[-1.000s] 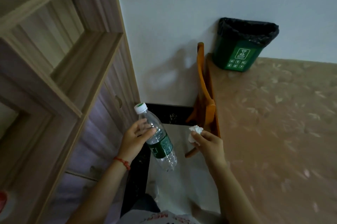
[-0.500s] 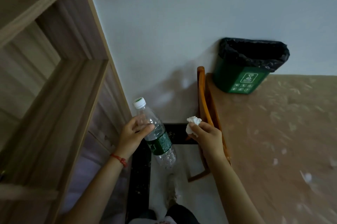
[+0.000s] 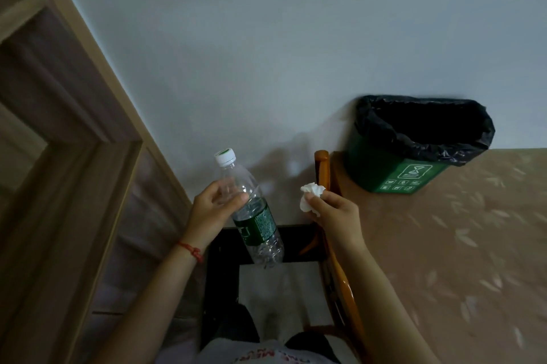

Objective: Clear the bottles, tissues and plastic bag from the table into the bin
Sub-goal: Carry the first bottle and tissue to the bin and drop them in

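Observation:
My left hand (image 3: 211, 209) grips a clear plastic bottle (image 3: 251, 215) with a white cap and a green label, tilted with the cap up, over the floor left of the table. In my right hand (image 3: 334, 212) is a crumpled white tissue (image 3: 310, 196), held just left of the table's wooden edge. The green bin (image 3: 393, 171), lined with a black bag, stands open on the table's far left corner against the wall, up and to the right of both hands.
The table (image 3: 458, 245) with a brownish leaf-patterned cloth fills the right side. A wooden shelf unit (image 3: 74, 186) stands at the left. Between them is a narrow gap of floor with a dark strip and pale tile (image 3: 275, 286). A grey wall is behind.
The view has tilted up and shifted, so the bin sits lower and nearer in the frame. Both hands have risen a little toward the bin, each holding the same thing.

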`<state>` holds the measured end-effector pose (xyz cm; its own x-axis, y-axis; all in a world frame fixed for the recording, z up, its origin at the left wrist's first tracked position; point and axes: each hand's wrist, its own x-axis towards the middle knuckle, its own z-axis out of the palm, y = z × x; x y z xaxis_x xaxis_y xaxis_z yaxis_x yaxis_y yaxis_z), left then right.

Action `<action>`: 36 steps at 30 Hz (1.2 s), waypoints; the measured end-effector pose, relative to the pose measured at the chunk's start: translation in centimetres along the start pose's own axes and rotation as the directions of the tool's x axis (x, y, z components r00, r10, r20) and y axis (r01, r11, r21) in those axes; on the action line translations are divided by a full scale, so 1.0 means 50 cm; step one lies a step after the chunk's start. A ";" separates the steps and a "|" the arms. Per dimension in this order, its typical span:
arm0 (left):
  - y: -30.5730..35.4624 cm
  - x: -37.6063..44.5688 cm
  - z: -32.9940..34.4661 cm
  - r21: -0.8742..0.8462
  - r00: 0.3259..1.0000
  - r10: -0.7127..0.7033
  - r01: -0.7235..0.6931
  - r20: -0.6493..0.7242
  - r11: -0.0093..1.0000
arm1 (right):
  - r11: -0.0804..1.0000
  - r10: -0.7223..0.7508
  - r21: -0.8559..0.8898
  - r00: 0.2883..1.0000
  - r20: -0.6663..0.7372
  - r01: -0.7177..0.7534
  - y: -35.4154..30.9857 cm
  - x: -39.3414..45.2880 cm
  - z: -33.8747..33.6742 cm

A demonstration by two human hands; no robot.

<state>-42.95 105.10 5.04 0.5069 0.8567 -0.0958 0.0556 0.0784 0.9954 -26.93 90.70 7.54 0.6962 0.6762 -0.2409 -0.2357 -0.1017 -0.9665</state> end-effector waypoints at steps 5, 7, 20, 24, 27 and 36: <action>0.022 0.103 0.041 0.024 0.992 0.006 -0.009 0.128 1.000 | 1.000 -0.001 0.031 0.995 -0.100 0.004 -0.009 0.056 -0.010; 0.033 0.147 0.066 0.023 0.981 0.013 -0.018 0.195 1.000 | 0.999 0.009 0.046 0.985 -0.173 -0.001 -0.012 0.074 -0.019; 0.099 0.347 0.239 0.062 0.748 0.041 -0.110 0.662 0.992 | 0.968 0.057 0.232 0.818 -0.572 0.095 -0.045 0.117 -0.055; 0.109 0.358 0.290 0.068 0.698 0.039 -0.126 0.715 0.990 | 0.969 0.046 0.213 0.752 -0.657 0.127 -0.056 0.114 -0.068; 0.117 0.359 0.323 0.055 0.667 0.055 -0.143 0.743 0.988 | 0.972 0.031 0.191 0.724 -0.690 0.141 -0.065 0.117 -0.087; 0.153 0.373 0.398 0.063 0.633 0.058 -0.167 0.772 0.984 | 0.968 -0.047 0.145 0.717 -0.696 0.205 -0.126 0.162 -0.162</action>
<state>-15.95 111.55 10.69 0.9882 0.1528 -0.0087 0.0239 -0.0983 0.9949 -14.31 90.90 10.95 0.9818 -0.0184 -0.1888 -0.1841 0.1462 -0.9720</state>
